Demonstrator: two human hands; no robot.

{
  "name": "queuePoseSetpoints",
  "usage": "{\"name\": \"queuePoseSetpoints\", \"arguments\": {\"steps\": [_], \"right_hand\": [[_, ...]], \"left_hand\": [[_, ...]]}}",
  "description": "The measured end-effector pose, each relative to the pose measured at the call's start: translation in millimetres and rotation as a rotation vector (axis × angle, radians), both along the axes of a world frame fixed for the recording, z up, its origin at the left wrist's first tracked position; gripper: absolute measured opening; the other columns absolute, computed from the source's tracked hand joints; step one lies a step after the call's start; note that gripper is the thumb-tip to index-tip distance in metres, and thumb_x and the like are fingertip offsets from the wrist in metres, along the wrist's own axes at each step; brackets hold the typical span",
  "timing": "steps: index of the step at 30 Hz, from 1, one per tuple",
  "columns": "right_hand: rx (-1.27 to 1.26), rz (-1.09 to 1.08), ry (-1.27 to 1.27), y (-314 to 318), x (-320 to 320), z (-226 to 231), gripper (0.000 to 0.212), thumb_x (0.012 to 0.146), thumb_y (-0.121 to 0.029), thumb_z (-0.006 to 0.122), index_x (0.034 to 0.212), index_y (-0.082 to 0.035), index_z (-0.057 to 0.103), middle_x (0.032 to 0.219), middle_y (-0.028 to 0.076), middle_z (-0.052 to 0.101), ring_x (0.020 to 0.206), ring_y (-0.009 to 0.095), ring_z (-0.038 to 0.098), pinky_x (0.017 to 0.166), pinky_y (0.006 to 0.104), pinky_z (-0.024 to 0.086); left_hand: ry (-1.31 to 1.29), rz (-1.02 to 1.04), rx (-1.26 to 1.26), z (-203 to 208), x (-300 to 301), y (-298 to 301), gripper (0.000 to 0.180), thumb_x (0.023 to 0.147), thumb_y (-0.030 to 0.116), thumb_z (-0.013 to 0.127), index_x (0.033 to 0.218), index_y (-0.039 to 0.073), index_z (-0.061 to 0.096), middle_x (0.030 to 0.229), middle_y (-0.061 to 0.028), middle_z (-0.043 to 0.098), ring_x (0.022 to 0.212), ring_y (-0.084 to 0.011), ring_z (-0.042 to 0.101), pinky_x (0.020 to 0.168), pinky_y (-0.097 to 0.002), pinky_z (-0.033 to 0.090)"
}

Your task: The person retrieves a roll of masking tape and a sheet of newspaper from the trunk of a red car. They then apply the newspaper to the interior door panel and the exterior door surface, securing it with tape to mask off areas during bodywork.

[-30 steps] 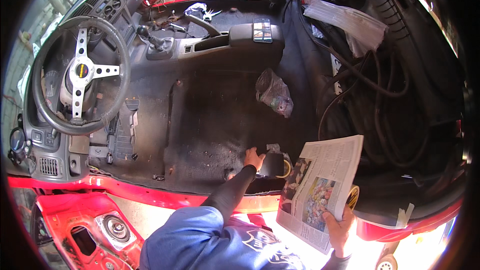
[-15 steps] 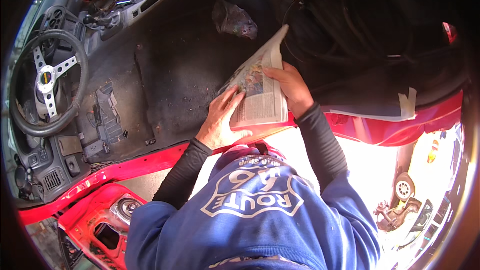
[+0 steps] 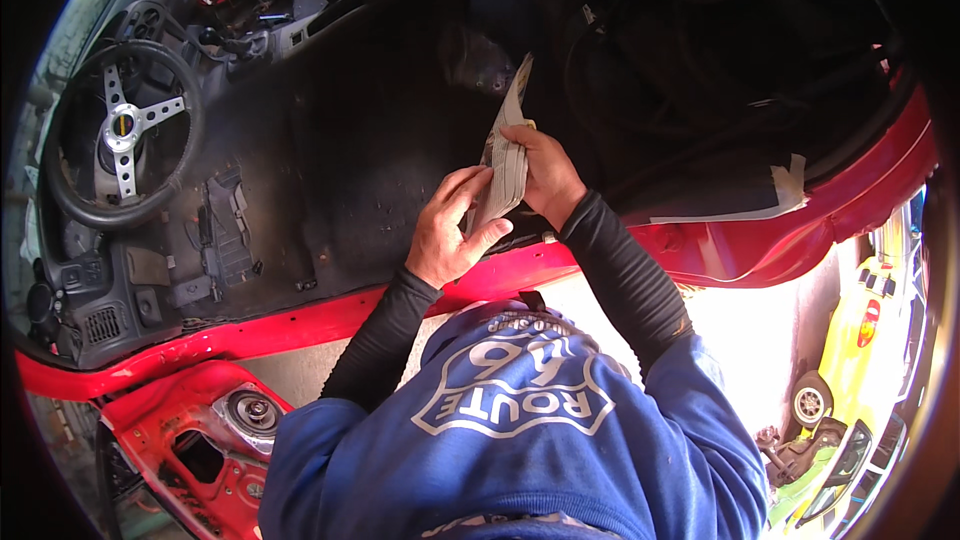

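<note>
A folded newspaper [image 3: 508,178] is held tilted between my two hands, above the red door sill of a stripped car interior. Its layered page edges face me, and a thin corner sticks up at the far end. My left hand [image 3: 450,228] grips the near left side, thumb toward the page edges and fingers against the outer face. My right hand [image 3: 548,175] clasps the right side, its thumb across the top and its other fingers mostly hidden behind the paper. Beyond the paper, a crumpled clear plastic bag [image 3: 482,62] lies on the dark floor.
A steering wheel [image 3: 122,130] and pedals stand at the left. The red sill [image 3: 300,325] runs in front of me, with an open red door [image 3: 205,440] at lower left. Masking tape and paper [image 3: 785,190] cover part of the right edge. A yellow car [image 3: 850,340] is outside.
The newspaper has been folded smaller and now shows its edge rather than its printed face. My right hand has come leftward, closer to my left. The view has shifted slightly.
</note>
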State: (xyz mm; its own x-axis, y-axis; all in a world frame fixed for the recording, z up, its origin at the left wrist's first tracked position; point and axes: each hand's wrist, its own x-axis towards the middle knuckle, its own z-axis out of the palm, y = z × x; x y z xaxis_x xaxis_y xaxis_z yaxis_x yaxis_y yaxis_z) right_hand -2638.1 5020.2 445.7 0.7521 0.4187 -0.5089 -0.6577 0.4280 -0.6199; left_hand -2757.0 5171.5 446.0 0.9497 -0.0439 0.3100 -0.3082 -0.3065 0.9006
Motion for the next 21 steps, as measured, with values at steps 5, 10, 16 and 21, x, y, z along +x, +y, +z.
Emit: {"name": "queuePoseSetpoints", "arguments": {"steps": [5, 10, 16, 21], "right_hand": [[-0.073, 0.002, -0.153, -1, -3, 7, 0.025, 0.09, -0.009, 0.056, 0.11, 0.006, 0.056, 0.092, 0.013, 0.064, 0.08, 0.024, 0.066, 0.075, 0.0398, 0.055], [-0.115, 0.007, -0.149, 2, -8, 9, 0.023, 0.086, -0.001, 0.054, 0.104, 0.009, 0.061, 0.094, 0.017, 0.067, 0.081, 0.028, 0.069, 0.078, 0.0402, 0.056], [-0.069, 0.024, -0.189, 6, -4, 15, 0.022, 0.088, 0.0, 0.054, 0.108, 0.009, 0.057, 0.096, 0.017, 0.066, 0.086, 0.029, 0.069, 0.081, 0.0387, 0.057], [-0.01, -0.022, -0.263, 4, -3, 9, 0.023, 0.087, 0.002, 0.055, 0.109, 0.006, 0.055, 0.095, 0.015, 0.065, 0.082, 0.026, 0.068, 0.079, 0.0366, 0.056]], "left_hand": [[-0.063, -0.024, -0.005, 42, 10, -4, 0.049, 0.089, 0.027, 0.075, 0.126, -0.002, 0.062, 0.127, -0.0178, 0.059, 0.113, -0.0288, 0.062, 0.089, -0.0363, 0.055], [-0.207, -0.73, -0.818, 139, -26, -15, 0.026, 0.094, 0.014, 0.066, 0.111, -0.006, 0.069, 0.112, -0.0231, 0.062, 0.091, -0.0274, 0.065, 0.078, -0.0347, 0.055], [-0.5, -0.964, -1.243, 173, -47, -53, 0.031, 0.093, 0.018, 0.07, 0.102, -0.012, 0.069, 0.097, -0.0213, 0.063, 0.075, -0.0255, 0.062, 0.065, -0.0342, 0.051], [-0.538, -0.516, -0.446, 132, -31, -7, 0.02, 0.083, 0.013, 0.077, 0.095, 0.0, 0.069, 0.098, -0.0143, 0.063, 0.082, -0.0267, 0.061, 0.072, -0.0372, 0.05]]}}
